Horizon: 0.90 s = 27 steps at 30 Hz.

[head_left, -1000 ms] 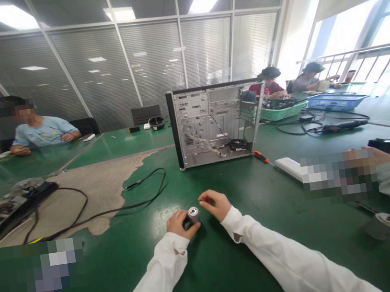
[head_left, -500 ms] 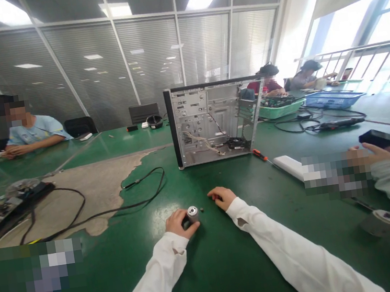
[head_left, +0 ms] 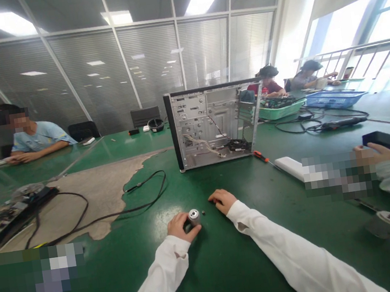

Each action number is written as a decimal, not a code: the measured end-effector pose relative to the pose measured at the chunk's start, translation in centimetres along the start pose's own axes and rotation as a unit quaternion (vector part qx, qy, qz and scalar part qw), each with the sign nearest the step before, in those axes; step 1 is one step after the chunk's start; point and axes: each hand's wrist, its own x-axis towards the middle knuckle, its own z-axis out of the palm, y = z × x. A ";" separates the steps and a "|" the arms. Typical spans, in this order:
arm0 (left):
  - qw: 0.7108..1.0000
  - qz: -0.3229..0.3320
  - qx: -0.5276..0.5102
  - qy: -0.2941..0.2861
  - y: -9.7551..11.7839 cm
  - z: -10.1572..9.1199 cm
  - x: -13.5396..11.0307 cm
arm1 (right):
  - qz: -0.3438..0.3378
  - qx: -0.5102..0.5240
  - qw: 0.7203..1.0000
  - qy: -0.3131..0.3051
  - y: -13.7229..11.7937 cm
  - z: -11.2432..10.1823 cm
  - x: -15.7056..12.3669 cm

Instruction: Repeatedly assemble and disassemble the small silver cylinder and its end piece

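Observation:
My left hand [head_left: 180,227] is closed round a small silver cylinder [head_left: 193,215] that stands on the green table [head_left: 219,268]. My right hand [head_left: 222,200] rests on the table a little to the right, fingers curled down, with something red barely showing under them. A tiny dark part [head_left: 203,211], perhaps a screw, lies between the two hands. An open computer case [head_left: 213,124] stands upright farther back, its inside with loose wires facing me.
An orange-handled screwdriver [head_left: 261,156] and a white flat device [head_left: 292,167] lie right of the case. A black cable [head_left: 130,201] runs left to circuit boards [head_left: 5,216]. A co-worker's hands [head_left: 384,153] hold a phone at right; other people sit farther off.
My right hand moved from beside the cylinder to the table on the right and lowered. A tiny dark part now lies between the hands. My left hand kept hold of the cylinder.

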 end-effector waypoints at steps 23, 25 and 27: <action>1.000 0.012 0.006 0.002 -0.1 0.1 0.0 | -0.064 0.042 0.992 0.101 -5.1 -1.1 -1.5; 1.000 0.020 0.010 -0.010 -0.1 0.0 0.0 | -0.093 0.077 0.988 0.097 -7.4 -1.3 -2.0; 0.999 0.031 0.021 -0.025 0.0 -0.1 -0.1 | -0.118 0.088 0.986 0.078 -9.3 -1.4 -2.4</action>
